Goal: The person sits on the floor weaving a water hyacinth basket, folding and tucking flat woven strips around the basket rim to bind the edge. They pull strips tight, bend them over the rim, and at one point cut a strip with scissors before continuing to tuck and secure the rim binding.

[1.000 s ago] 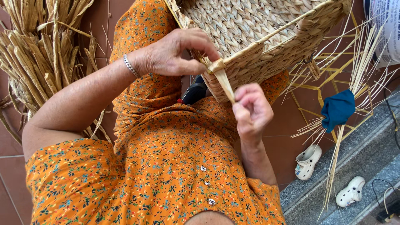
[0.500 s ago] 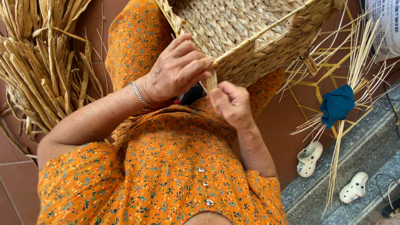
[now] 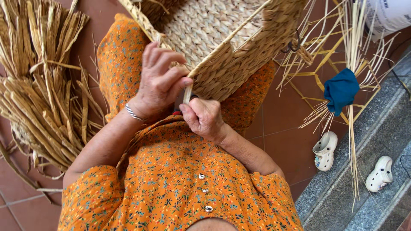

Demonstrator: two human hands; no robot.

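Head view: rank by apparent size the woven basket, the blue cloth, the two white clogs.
1. woven basket, by far the largest.
2. blue cloth.
3. two white clogs, alike in size, so left unranked; their difference in nearness makes it unsure.

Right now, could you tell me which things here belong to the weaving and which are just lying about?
In use:
woven basket
flat straw strand
left hand
right hand
dried straw bundle

Lying about:
two white clogs
blue cloth
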